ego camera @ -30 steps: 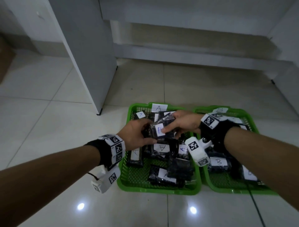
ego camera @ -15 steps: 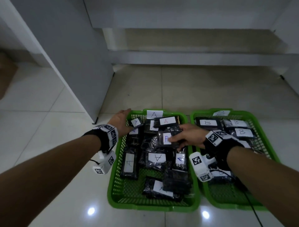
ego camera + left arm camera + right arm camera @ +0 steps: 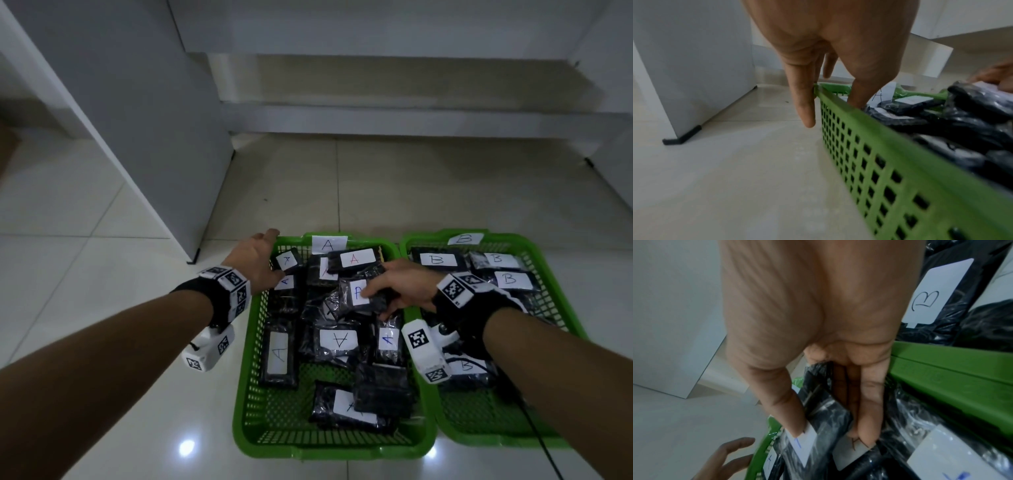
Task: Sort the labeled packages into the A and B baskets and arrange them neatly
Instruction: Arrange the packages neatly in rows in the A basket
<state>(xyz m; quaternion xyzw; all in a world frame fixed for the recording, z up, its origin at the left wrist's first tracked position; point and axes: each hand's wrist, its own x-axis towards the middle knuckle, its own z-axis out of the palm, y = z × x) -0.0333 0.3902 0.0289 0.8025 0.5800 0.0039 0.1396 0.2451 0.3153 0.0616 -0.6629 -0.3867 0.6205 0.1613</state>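
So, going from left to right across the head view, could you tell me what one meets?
Grey cabinet panel → left hand on the rim → A basket → right hand gripping an A package → B basket.

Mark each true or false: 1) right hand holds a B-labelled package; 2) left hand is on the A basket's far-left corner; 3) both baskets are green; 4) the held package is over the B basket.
1) False: the right hand grips a package labelled A.
2) True: the left hand rests at the far-left rim corner of the A basket.
3) True: the B basket is green too.
4) False: it is over the A basket.
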